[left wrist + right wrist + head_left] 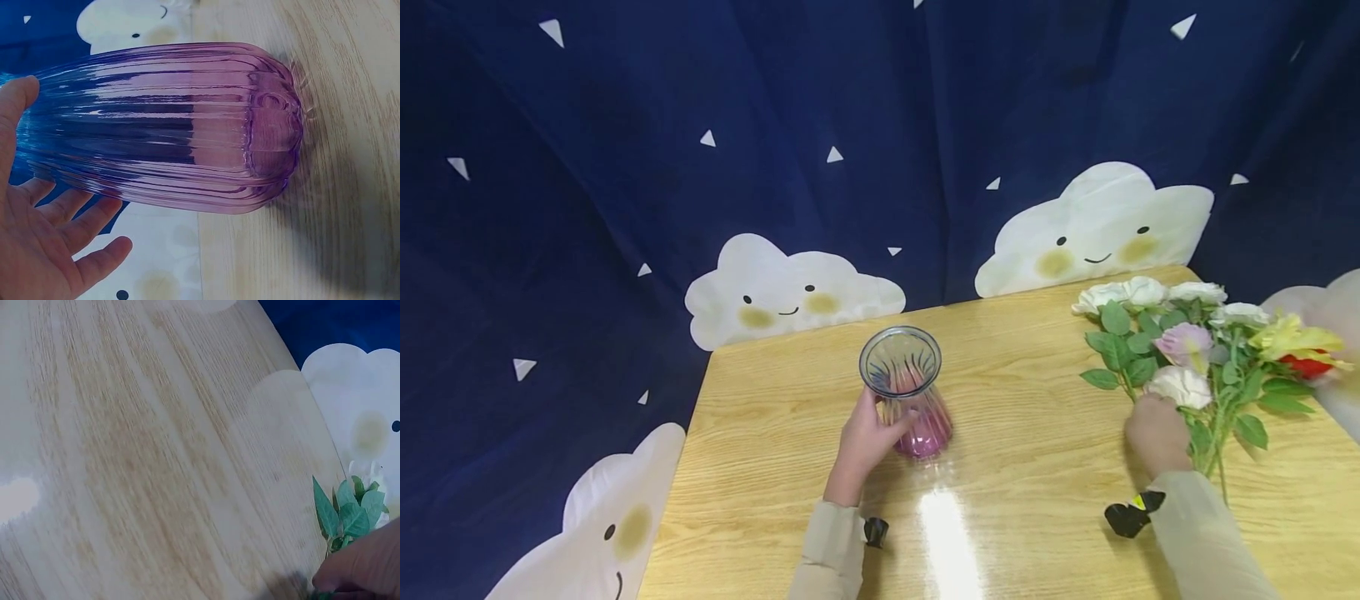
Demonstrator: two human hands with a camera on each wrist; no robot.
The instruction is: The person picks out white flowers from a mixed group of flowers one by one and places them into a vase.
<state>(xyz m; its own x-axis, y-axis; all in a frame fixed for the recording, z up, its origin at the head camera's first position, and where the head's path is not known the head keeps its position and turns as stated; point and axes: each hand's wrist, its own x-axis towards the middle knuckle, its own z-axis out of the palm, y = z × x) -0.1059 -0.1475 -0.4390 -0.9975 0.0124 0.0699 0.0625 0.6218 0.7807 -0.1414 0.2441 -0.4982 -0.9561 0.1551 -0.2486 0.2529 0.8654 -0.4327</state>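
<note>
Left hand is gripping vase, which is standing on table; right hand is pinching a stem at near-left side of flowers, right.

The head view is bright, with a hard white glare on the near middle of the desk and a dark curtain behind; the right grip looks smeared. In the left wrist view, highlights streak the glass vase beside a soft shadow. The right wrist view is duller, hazy, with glare at left.
</note>
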